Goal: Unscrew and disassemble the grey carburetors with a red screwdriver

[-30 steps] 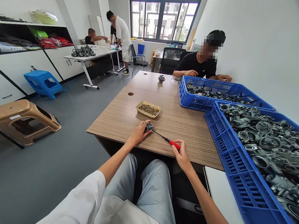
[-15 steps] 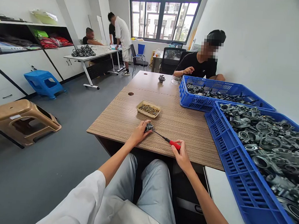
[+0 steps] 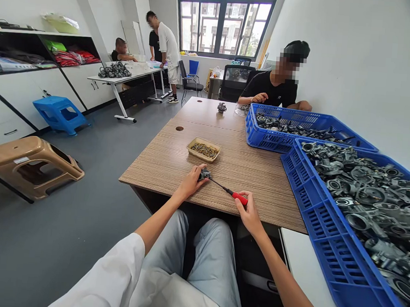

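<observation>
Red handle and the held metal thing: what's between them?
In the head view, a dark shaft runs from the red handle in the right hand to the metal part in the left hand.

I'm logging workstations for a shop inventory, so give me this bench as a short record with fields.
Left hand: holding a small metal part
Right hand: holding a red-handled screwdriver, its tip at the metal part
Tray: beige, on the table, holding many small brass-coloured pieces
Near crate: blue, filled with metal castings
Far crate: blue, holding dark parts
Co-worker: black top, seated beyond the far crate
</observation>
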{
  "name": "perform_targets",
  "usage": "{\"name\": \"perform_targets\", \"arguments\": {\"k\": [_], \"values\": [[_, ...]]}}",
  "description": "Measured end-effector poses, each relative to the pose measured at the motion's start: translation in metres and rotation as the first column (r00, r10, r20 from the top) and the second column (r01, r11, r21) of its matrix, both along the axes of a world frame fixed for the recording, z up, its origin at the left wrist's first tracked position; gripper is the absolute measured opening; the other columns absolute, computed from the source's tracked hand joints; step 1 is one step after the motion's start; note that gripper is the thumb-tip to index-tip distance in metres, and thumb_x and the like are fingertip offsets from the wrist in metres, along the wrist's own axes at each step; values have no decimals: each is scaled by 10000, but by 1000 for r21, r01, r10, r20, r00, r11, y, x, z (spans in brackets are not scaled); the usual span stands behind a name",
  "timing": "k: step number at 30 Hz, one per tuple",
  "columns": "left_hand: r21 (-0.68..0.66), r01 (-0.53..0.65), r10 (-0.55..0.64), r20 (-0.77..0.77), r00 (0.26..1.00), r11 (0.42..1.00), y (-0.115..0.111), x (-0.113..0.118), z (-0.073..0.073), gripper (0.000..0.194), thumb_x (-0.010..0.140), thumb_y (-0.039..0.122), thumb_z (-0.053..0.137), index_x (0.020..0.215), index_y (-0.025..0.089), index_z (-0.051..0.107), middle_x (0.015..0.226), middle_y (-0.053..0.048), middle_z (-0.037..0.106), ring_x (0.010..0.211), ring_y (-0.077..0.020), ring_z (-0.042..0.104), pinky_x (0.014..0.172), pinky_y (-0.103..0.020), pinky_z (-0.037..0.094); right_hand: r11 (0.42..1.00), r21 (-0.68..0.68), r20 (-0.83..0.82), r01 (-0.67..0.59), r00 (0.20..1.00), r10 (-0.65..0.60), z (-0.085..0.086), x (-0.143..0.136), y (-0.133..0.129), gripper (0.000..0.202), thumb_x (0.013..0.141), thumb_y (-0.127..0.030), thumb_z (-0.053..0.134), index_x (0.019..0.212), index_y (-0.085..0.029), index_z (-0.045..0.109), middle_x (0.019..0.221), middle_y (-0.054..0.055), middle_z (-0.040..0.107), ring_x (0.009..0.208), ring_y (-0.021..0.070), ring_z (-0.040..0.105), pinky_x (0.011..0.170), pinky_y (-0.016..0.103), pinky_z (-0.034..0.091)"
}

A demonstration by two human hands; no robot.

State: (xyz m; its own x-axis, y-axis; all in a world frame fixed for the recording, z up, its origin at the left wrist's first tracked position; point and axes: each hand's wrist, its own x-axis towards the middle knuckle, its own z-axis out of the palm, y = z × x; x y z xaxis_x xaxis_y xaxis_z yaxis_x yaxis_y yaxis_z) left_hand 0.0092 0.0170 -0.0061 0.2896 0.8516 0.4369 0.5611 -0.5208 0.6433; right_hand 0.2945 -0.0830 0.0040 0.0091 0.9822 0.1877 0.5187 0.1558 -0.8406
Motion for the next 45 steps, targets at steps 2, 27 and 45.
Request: {"name": "perform_targets", "arguments": {"k": [2, 27, 45], "values": [[0, 2, -2, -3, 1000, 1000, 0, 0, 0, 565, 1016, 340, 646, 1522, 259, 408, 1400, -129, 585, 1279, -274, 634, 1110, -466, 531, 1000, 9, -18, -3, 1000, 3, -1, 1, 0, 357, 969, -532, 538, 1169, -248, 459, 777, -22, 551, 650, 203, 509, 656, 343, 431], [-14, 17, -16, 13, 1000, 1000, 0, 0, 0, 569, 1020, 346, 645, 1525, 266, 398, 1406, -129, 567, 1312, -276, 615, 1151, -496, 506, 1000, -15, 7, 14, 1000, -14, 0, 0, 0, 313, 1000, -572, 499, 1039, -263, 470, 717, -43, 503, 638, 197, 485, 651, 334, 396], [-17, 5, -5, 6, 1000, 1000, -3, 0, 4, 555, 1021, 343, 639, 1518, 256, 406, 1395, -130, 577, 1291, -270, 628, 1125, -476, 521, 1000, -10, 9, 18, 1000, -18, 3, -3, -1, 333, 1025, -585, 451, 962, -260, 490, 722, -32, 503, 647, 192, 479, 661, 329, 384]]}}
